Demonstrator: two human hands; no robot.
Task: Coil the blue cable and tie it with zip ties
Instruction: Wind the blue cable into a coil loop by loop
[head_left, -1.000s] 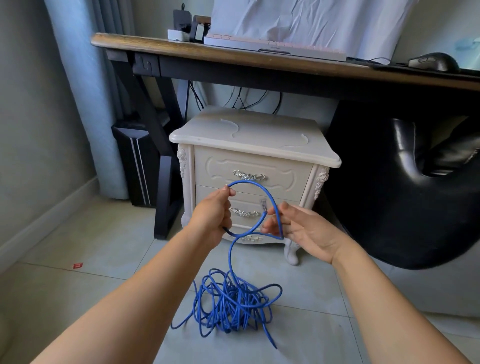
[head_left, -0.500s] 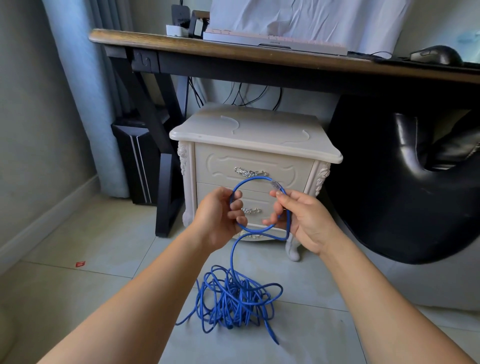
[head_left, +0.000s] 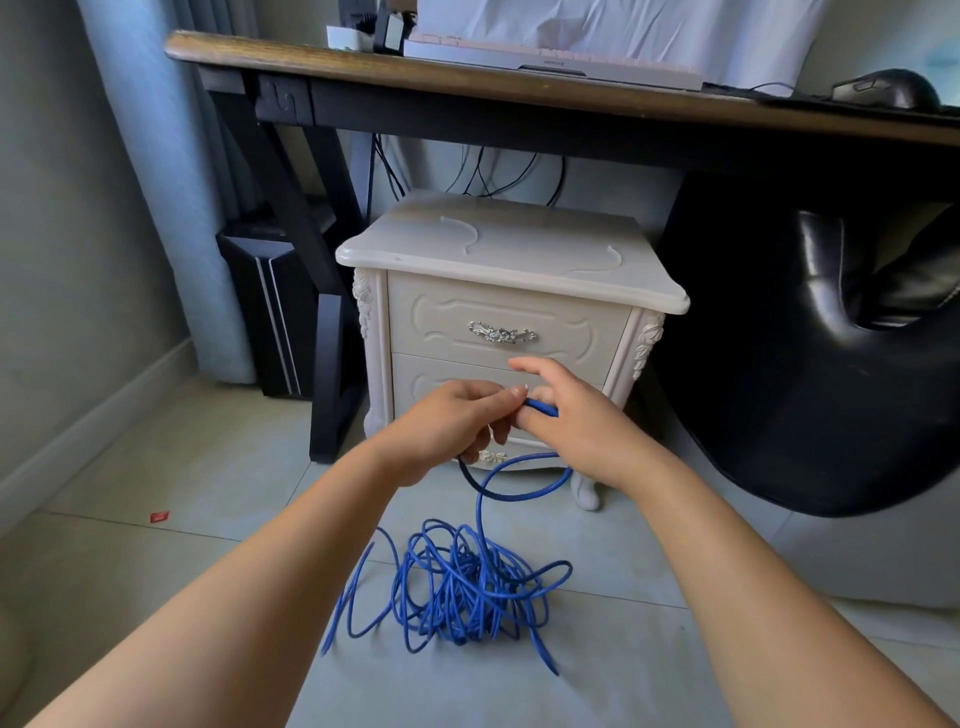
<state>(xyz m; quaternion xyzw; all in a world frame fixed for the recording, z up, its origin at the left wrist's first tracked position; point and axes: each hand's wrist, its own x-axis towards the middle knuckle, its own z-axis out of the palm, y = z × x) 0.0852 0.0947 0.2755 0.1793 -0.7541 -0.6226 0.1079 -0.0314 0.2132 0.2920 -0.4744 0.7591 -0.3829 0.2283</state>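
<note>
Floor tiles (head_left: 156, 597) in front of the nightstand (head_left: 509, 312) hold most of the blue cable (head_left: 467, 587) in a tangle, left hand (head_left: 447, 431) and right hand (head_left: 571, 426) both have fingers curled round one first loop, so coiling's barely begun, no ties on.

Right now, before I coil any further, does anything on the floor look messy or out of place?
Yes. Most of the blue cable lies in a loose tangle on the floor tiles, its loops crossing each other, so it may snag as it feeds up. A small red scrap lies on the tiles at the left.
</note>
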